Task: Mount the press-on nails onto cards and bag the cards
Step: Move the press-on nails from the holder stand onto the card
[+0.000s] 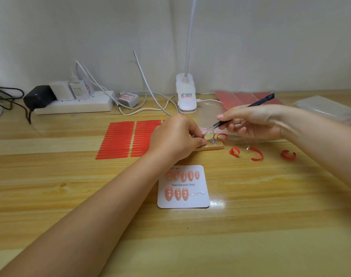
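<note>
Broadly, the glossy wood-grain bench (pixel 250 226) carried flat red adhesive-strip sheets (pixel 118 139) and a white rounded-corner card (pixel 183 202) near its middle, holding eight glossy pink almond-shaped press-on nails (pixel 177 193) in two rows. Behind the card sat a small wooden block (pixel 214 147) with metal stands. The left hand (pixel 175 139) pinched something tiny at the block; what, I cannot tell. The right hand (pixel 256 121) gripped slim black tweezers (pixel 240 112). Curled red backing strips (pixel 256 154) lay beside it.

Wooden table (pixel 70 196) — nail card (pixel 183 202), red strip sheets (pixel 118 139), power strip (pixel 74 105), clip lamp (pixel 186 96)
</note>
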Action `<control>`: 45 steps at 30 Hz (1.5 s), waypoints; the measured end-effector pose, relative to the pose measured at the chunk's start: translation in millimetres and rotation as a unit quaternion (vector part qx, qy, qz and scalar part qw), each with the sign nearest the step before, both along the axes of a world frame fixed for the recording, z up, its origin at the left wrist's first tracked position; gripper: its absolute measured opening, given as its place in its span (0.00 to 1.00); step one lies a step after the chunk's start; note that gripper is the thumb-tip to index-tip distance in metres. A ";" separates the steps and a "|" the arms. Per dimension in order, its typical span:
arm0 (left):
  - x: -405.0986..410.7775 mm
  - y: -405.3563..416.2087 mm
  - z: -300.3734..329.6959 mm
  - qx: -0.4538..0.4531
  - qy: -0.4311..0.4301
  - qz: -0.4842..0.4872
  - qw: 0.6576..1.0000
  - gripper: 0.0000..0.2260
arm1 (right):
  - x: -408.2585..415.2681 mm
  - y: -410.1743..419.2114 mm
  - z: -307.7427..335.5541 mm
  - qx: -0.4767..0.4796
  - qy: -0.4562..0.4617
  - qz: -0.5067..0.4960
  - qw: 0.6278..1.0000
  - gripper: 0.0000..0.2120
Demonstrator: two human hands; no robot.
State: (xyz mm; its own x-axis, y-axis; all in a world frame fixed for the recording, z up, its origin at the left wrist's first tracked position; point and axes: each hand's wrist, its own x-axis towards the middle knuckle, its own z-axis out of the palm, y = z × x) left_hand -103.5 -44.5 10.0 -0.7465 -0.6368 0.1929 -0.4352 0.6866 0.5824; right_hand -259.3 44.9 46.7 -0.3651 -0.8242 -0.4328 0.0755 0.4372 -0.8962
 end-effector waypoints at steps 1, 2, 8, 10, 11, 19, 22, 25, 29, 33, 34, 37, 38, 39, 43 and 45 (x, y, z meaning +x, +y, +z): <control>0.2 -0.1 -0.1 0.000 0.000 -0.001 1.000 0.03 | -0.4 -0.6 -0.8 0.000 -0.009 -0.001 1.000 0.04; 0.0 -0.3 -0.2 -0.001 0.000 -0.001 1.000 0.03 | -0.7 -1.1 -1.6 -0.002 -0.017 -0.001 1.000 0.04; -0.5 -0.8 2.0 0.004 -0.006 -0.007 1.000 0.03 | -3.4 -1.3 -5.0 -0.044 -0.034 0.003 0.998 0.06; -0.2 -0.9 3.5 0.005 -0.009 -0.005 1.000 0.04 | -4.8 -1.9 -4.8 -0.062 -0.012 0.005 0.998 0.09; -0.1 -0.8 4.2 0.006 -0.011 -0.003 1.000 0.05 | -5.0 -2.4 -3.9 -0.070 0.005 0.011 0.997 0.10; -0.4 1.7 6.2 0.000 -0.018 0.003 1.000 0.10 | -5.6 -4.3 6.3 -0.090 0.134 0.069 0.984 0.11; -0.7 2.6 7.2 -0.013 -0.022 0.001 1.000 0.12 | -3.2 -4.1 11.6 -0.103 0.149 0.089 0.979 0.11; -0.7 2.8 7.7 -0.019 -0.019 -0.009 1.000 0.12 | -0.6 -7.3 24.1 -0.143 0.129 0.097 0.976 0.10; -1.0 2.5 6.4 -0.013 -0.011 -0.014 1.000 0.11 | -0.2 -8.0 38.7 -0.155 0.132 0.089 0.975 0.10; -0.7 1.3 6.3 -0.022 -0.017 -0.016 0.999 0.12 | -0.4 7.3 34.0 -0.162 0.111 0.064 0.978 0.11; -0.8 1.5 6.4 -0.026 -0.020 -0.017 0.999 0.12 | 1.3 12.2 30.5 -0.171 0.103 0.056 0.978 0.11; -0.5 2.0 5.3 -0.039 -0.023 -0.016 0.999 0.11 | 9.8 26.7 18.0 -0.222 0.037 0.018 0.974 0.10; -0.1 1.6 4.6 -0.041 -0.022 -0.014 0.999 0.11 | 13.2 31.5 14.3 -0.238 0.010 0.011 0.971 0.09; 0.1 1.1 3.8 -0.043 -0.020 -0.013 0.999 0.11 | 17.2 36.2 11.3 -0.250 -0.011 0.011 0.968 0.09; 0.7 0.9 2.4 -0.054 -0.014 -0.017 0.998 0.14 | 30.5 50.9 1.1 -0.270 -0.044 0.018 0.962 0.08; 1.5 0.3 4.4 -0.043 -0.023 -0.028 0.998 0.12 | 33.8 54.8 -3.7 -0.273 -0.052 0.009 0.961 0.08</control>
